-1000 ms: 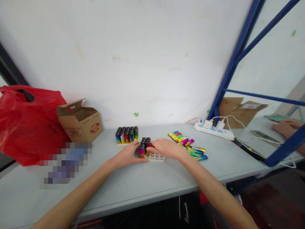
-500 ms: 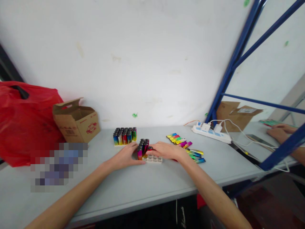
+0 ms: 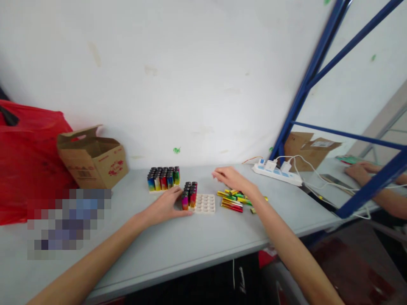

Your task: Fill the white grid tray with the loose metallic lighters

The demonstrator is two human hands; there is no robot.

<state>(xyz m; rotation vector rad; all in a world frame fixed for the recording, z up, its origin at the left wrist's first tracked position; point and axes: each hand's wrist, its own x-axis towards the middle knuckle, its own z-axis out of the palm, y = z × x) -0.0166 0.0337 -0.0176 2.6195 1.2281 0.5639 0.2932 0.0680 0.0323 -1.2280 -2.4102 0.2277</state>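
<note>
My left hand (image 3: 163,207) is curved round the left end of a white tray (image 3: 206,204), thumb at its front edge and fingers at the back. Upright black-topped lighters (image 3: 190,195) with pink, orange and red bodies fill the tray's left end; its right side shows bare holes. Over the table behind the pile is my right hand (image 3: 233,178), fingers loosely bent and slightly apart, nothing visible in them. Beneath and beside its wrist lies a jumbled pile of shiny gold, green and red pieces (image 3: 232,204). A full tray of upright colourful lighters (image 3: 163,178) stands behind my left hand.
A red bag (image 3: 32,161), an open cardboard box (image 3: 95,163) and a blurred patch occupy the left. To the right are a white power strip (image 3: 276,173) with cables, a blue metal frame (image 3: 297,110), another carton (image 3: 308,150) and another person's hands (image 3: 359,171).
My right hand has left the tray and moved right and back, uncovering its holes. The shiny pieces lie in a different, more jumbled arrangement. My left hand stays at the tray; the view has shifted slightly.
</note>
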